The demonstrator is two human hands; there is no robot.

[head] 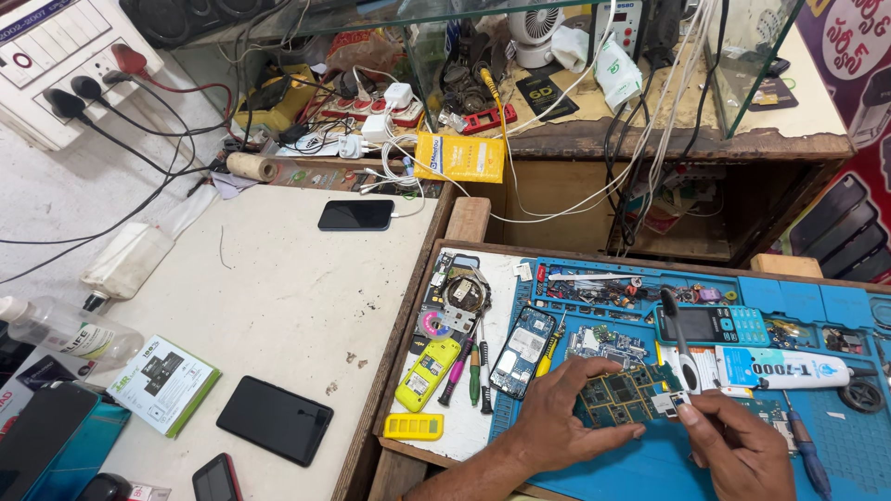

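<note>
A green circuit board [620, 397] lies on a blue repair mat [817, 306]. My left hand [557, 417] presses down on the board's left part, fingers spread over it. My right hand [738, 450] grips a slim white and black tool [680, 345] and holds its tip at the board's right edge. A white glue tube [784, 368] lies just right of the tool. An opened phone body [522, 352] and a yellow phone shell [428, 373] lie left of the board, with several small screwdrivers [471, 368] between them.
A keypad phone [711, 324] sits behind the board among loose parts. On the pale table to the left lie dark phones [356, 214] [275, 419], a green box [165, 383] and plastic bottles [65, 330]. Cables, chargers and a wall socket panel [65, 65] crowd the back.
</note>
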